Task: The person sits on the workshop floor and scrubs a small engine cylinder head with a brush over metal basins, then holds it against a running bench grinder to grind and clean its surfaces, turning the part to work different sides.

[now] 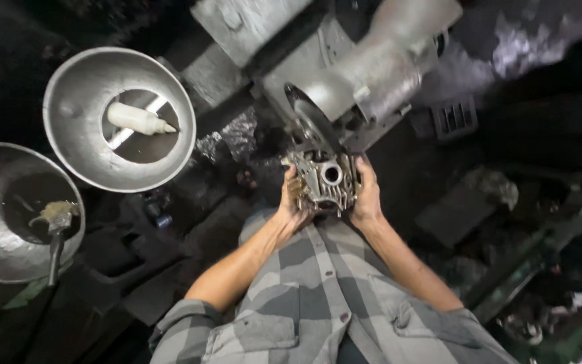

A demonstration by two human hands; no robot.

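Both hands, left (293, 199) and right (368, 194), clamped around a metal casting (323, 179), its top hidden under the machine (365, 67).

Left arm: bare forearm, sleeve rolled to the elbow, reaching forward.
Left hand (294, 199): fingers curled closed in a grip.
Right hand (368, 192): mirrored opposite, palm inward, fingers clasped.
Wrists: close together, straight.

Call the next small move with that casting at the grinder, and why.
Probably ease the metal casting a little further up toward the grinding wheel. Both the left hand and the right hand grip its sides just under the wheel's edge; whether they touch cannot be told.
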